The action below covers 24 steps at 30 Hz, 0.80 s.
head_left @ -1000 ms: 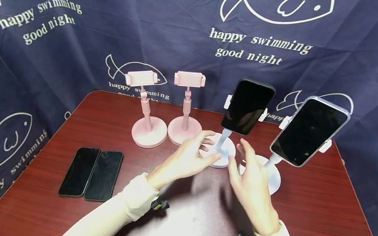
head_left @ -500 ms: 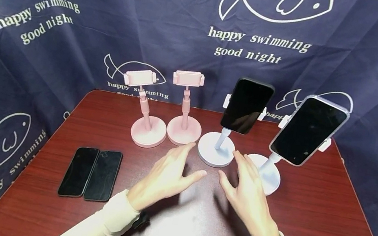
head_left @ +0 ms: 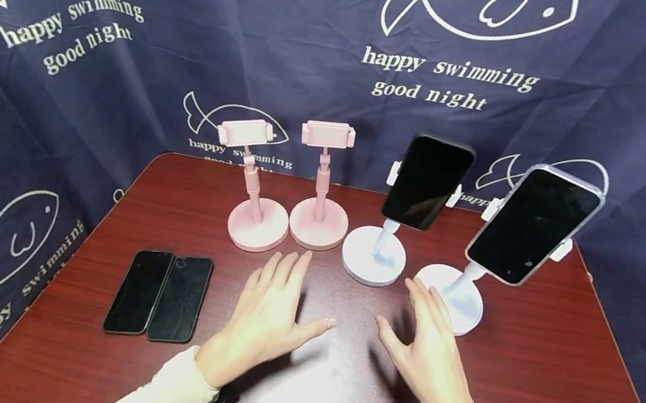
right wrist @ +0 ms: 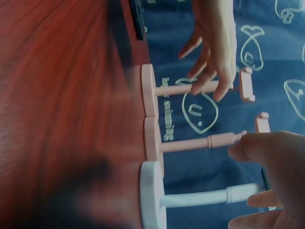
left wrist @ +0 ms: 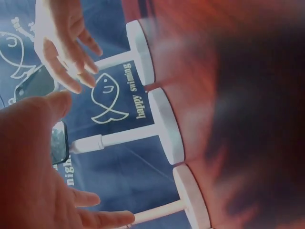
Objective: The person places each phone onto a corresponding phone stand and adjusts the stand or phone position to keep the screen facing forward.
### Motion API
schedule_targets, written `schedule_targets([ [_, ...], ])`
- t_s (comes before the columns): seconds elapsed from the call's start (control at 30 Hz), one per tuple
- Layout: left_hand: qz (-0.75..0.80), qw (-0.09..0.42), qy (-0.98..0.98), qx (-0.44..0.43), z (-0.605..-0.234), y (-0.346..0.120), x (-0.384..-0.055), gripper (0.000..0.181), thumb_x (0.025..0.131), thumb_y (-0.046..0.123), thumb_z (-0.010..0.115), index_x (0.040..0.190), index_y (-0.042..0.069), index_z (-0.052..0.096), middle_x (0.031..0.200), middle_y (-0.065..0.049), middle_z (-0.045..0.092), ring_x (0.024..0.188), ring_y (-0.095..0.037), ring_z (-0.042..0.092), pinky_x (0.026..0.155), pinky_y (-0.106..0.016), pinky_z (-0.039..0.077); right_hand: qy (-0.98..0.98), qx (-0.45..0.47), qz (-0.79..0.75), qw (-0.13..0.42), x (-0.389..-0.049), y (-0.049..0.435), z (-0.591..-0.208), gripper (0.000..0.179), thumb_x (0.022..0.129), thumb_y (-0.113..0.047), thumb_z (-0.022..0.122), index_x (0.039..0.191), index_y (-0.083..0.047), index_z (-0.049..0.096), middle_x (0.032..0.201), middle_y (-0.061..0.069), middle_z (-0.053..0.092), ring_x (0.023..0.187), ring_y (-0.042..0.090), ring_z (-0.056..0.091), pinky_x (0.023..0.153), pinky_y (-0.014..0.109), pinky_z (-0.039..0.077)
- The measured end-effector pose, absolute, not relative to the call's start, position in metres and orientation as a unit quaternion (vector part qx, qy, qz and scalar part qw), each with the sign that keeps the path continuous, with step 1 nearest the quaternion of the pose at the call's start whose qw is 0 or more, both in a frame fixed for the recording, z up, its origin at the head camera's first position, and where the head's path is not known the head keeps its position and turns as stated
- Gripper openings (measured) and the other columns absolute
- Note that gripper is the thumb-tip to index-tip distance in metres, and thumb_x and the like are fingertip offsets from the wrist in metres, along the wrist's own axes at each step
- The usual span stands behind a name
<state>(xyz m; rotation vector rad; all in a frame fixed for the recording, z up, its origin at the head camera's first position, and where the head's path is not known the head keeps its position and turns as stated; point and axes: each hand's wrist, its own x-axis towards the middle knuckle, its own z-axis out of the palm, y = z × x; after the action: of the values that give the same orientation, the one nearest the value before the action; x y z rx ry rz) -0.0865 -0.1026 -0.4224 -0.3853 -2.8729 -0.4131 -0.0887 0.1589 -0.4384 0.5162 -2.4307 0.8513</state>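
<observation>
My left hand [head_left: 261,322] hovers above the table, fingers spread and holding nothing, in front of two pink phone stands. The left pink stand [head_left: 256,225] and the right pink stand [head_left: 318,224] both have empty clamps. Over the table in front of the white stands is my right hand [head_left: 433,363], also holding nothing; its fingertips overlap the base of the rightmost white stand [head_left: 465,316]. That stand clamps a phone with a pale frame [head_left: 535,224]. Beside it, a second white stand [head_left: 373,259] clamps a black phone [head_left: 429,183].
Two dark phones lie side by side on the left of the table, a left one [head_left: 139,292] and a right one [head_left: 181,299]. A dark blue curtain [head_left: 296,49] with fish drawings hangs behind the reddish wooden table [head_left: 553,393].
Both hands have drawn back from the nearer white stand's base. My left hand has moved left and toward me with its fingers spreading; my right has moved slightly right and toward me.
</observation>
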Motion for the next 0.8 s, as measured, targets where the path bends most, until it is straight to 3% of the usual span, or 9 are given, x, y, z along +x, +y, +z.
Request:
schedule_targets([
  [0.17, -0.125, 0.101, -0.978, -0.131, -0.429, -0.104, -0.077, 0.115, 0.077, 0.085, 0.062, 0.159, 0.009, 0.033, 0.15, -0.019, 0.05, 0.145, -0.044, 0.042, 0.11, -0.062, 0.041, -0.907, 0.176, 0.307, 0.23, -0.083, 0.165, -0.449, 0.08, 0.073, -0.018, 0.088, 0.14, 0.009, 0.054, 0.139, 0.03, 0.058, 0.137, 0.048, 0.048, 0.126, 0.033, 0.022],
  [0.4, -0.118, 0.094, -0.981, -0.119, -0.444, -0.107, -0.07, 0.117, 0.076, 0.087, 0.06, 0.159, 0.009, 0.033, 0.153, -0.02, 0.047, 0.146, -0.045, 0.04, 0.111, -0.064, 0.039, -0.919, 0.154, 0.319, 0.176, -0.075, 0.157, -0.463, 0.087, 0.073, -0.024, 0.09, 0.142, 0.009, 0.05, 0.145, 0.032, 0.053, 0.138, 0.052, 0.046, 0.116, 0.057, 0.034],
  [0.57, -0.114, 0.089, -0.983, -0.111, -0.455, -0.11, -0.071, 0.115, 0.077, 0.086, 0.059, 0.158, 0.009, 0.035, 0.153, -0.021, 0.046, 0.148, -0.046, 0.037, 0.111, -0.066, 0.037, -0.929, 0.141, 0.314, 0.136, -0.072, 0.146, -0.473, 0.092, 0.073, -0.028, 0.091, 0.146, 0.008, 0.047, 0.147, 0.034, 0.05, 0.141, 0.052, 0.042, 0.112, 0.063, 0.037],
  [0.8, -0.108, 0.05, -0.989, -0.093, -0.462, -0.115, -0.069, 0.116, 0.078, 0.088, 0.056, 0.16, 0.009, 0.033, 0.159, -0.024, 0.041, 0.153, -0.046, 0.027, 0.116, -0.068, 0.03, -0.945, 0.154, 0.256, 0.135, -0.073, 0.14, -0.476, 0.097, 0.071, -0.04, 0.09, 0.146, 0.005, 0.049, 0.146, 0.036, 0.05, 0.139, 0.058, 0.042, 0.11, 0.067, 0.039],
])
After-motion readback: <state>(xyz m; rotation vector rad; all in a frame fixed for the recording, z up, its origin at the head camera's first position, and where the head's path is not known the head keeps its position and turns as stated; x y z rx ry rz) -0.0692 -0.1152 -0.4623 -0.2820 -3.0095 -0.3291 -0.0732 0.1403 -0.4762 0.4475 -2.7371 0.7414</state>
